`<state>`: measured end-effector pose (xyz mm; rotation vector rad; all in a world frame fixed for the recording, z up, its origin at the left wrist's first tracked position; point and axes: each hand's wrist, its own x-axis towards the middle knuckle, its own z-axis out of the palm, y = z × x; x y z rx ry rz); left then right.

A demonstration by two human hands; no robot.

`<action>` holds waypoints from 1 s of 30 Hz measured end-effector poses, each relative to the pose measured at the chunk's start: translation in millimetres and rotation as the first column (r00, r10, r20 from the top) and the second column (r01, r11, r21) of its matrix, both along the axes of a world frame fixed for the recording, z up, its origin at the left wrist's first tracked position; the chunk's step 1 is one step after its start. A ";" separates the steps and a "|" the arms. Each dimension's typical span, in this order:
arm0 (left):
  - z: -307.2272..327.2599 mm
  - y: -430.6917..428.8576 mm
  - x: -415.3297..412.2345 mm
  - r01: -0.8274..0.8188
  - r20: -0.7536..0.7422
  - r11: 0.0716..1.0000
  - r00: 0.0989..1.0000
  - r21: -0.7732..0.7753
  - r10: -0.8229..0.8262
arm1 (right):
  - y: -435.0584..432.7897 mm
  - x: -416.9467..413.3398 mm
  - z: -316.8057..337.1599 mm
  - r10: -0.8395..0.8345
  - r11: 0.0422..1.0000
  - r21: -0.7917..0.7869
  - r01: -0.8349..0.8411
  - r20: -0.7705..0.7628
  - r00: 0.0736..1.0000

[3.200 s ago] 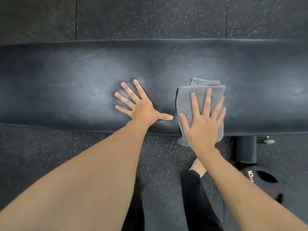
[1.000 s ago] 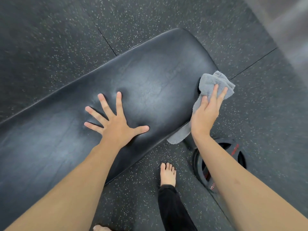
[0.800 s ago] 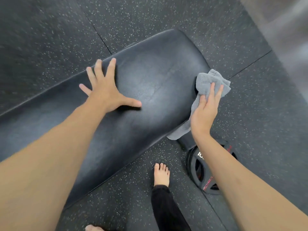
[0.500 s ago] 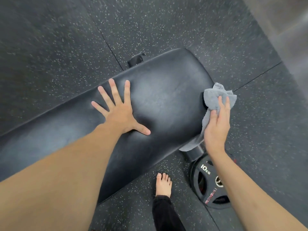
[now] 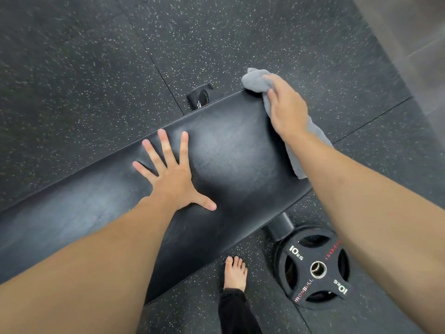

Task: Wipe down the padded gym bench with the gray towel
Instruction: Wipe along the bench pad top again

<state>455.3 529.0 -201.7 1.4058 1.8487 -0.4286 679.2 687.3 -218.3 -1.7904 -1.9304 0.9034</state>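
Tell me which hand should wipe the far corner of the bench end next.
Right. The right hand already grips the gray towel at the far corner of the bench. The left hand lies flat and spread on the pad, bracing, with no towel.

You see a black weight plate on the floor, marked "10KG" twice in white, "IRONBULL" in white, red lettering unreadable.

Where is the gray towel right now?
The gray towel drapes over the bench's right end, upper right in the head view, gripped under the right hand.
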 end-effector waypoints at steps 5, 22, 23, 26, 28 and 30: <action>2.3 -0.4 0.5 0.003 -0.008 1.000 1.000 0.002 -0.003 | -52.1 16.5 -2.4 0.132 0.990 0.004 -0.139 0.298 0.945; -0.4 -48.4 -16.8 -0.009 0.000 0.955 1.000 0.296 0.009 | -178.0 29.0 8.7 0.538 0.807 -0.100 -0.582 0.530 0.656; -1.2 -64.1 -24.5 -0.008 -0.003 0.945 1.000 0.327 0.009 | -174.6 36.1 5.0 0.539 0.800 -0.098 -0.592 0.551 0.637; -0.3 -115.7 -57.1 0.007 -0.044 0.938 0.999 0.347 0.009 | -179.2 16.6 -4.0 0.454 0.851 -0.046 -0.524 0.568 0.687; 2.5 -146.9 -84.0 -0.038 -0.064 0.938 0.996 0.343 0.064 | -191.0 -7.2 -6.9 0.383 0.892 -0.002 -0.451 0.533 0.754; 5.9 -174.0 -110.7 -0.109 -0.070 0.940 0.988 0.322 0.138 | -207.3 -36.9 -6.2 0.381 0.891 0.023 -0.454 0.507 0.773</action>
